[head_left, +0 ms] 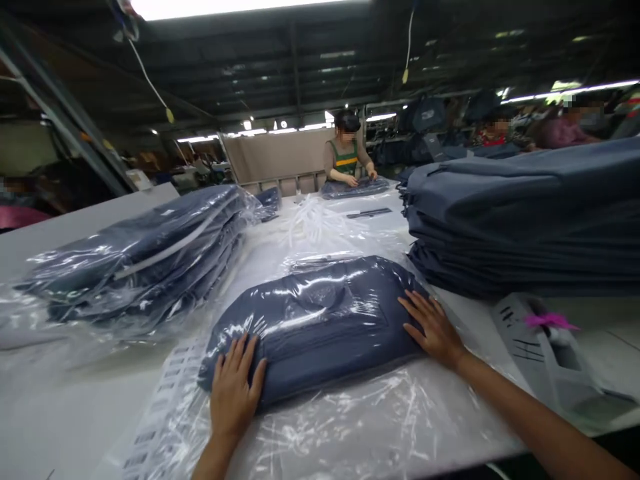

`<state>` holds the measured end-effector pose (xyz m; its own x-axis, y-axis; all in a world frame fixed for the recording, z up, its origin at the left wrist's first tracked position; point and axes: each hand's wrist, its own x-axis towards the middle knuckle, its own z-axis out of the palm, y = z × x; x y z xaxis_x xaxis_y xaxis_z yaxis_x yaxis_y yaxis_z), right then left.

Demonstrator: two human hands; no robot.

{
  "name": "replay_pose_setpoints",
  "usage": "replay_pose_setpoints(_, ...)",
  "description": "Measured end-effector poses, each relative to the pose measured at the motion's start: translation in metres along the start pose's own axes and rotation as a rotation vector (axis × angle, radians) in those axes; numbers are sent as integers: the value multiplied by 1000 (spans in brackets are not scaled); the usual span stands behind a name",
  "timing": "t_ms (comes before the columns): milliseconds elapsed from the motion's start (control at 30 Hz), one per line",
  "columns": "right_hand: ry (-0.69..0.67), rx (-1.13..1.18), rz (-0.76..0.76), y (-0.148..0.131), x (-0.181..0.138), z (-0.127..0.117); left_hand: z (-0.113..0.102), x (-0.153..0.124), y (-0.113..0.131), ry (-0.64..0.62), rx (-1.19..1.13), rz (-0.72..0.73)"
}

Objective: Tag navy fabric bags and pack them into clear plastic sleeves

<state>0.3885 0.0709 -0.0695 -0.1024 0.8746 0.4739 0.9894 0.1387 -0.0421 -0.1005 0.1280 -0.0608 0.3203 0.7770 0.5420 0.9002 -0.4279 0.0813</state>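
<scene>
Busy workshop, white table [60, 407] across the lower frame, blue stack [530, 213] at the right. Blue bundle [320, 333] lies flat in clear plastic [345, 427], lower center. Left hand [234, 390] and right hand [435, 328] just rest on its two ends, fingers spread, not clamped on anything. Looks soft and fairly light to me, but that plastic's probably slippery, so I'd scoop under both ends.

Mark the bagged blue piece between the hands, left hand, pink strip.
Bagged blue piece [320, 333]: head view, middle of upper face.
Left hand [234, 393]: head view, back of hand.
Pink strip [550, 321]: head view, its middle.
</scene>
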Motion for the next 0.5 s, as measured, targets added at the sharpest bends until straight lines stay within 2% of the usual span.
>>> replay_pose_setpoints(200, -27, 67, 36, -4, 4, 1, -1, 1, 13, 39, -41, 99)
replay_pose_setpoints(300, -28, 19, 59, -14, 0, -3, 0, -5, 13, -12, -80, 184)
replay_pose_setpoints(400, -39, -14, 59, -29, -19, -12, -5, -12, 14, -97, -120, 247)
replay_pose_setpoints(500, -82, -28, 27, -35, -47, -25, -12, -19, 19, -140, -120, 251)
